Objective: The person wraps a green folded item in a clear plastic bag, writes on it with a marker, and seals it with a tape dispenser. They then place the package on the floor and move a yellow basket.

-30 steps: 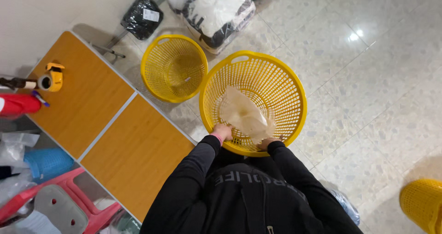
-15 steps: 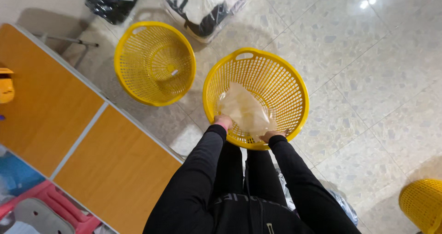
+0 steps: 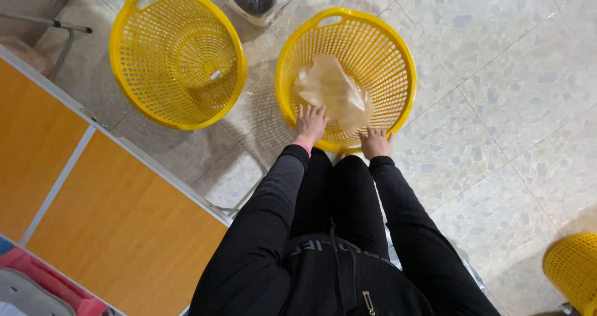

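Both hands, left point(image 3: 309, 124) and right point(image 3: 375, 143), gripped a basket point(image 3: 398, 55) rim; the bag point(image 3: 333, 92) just beyond could spill if it tipped.

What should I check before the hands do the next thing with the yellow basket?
1. Left hand on the near rim of the yellow basket: ok, fingers spread over the edge.
2. Right hand on the same rim: ok.
3. Clear plastic bag lying inside the basket: ok.
4. Something inside the bag: cannot tell, it looks crumpled and cloudy.
5. Second yellow basket apart from this one: ok, a strip of floor shows between them.
6. Firm grip on the rim: cannot tell, the hands may only rest there.
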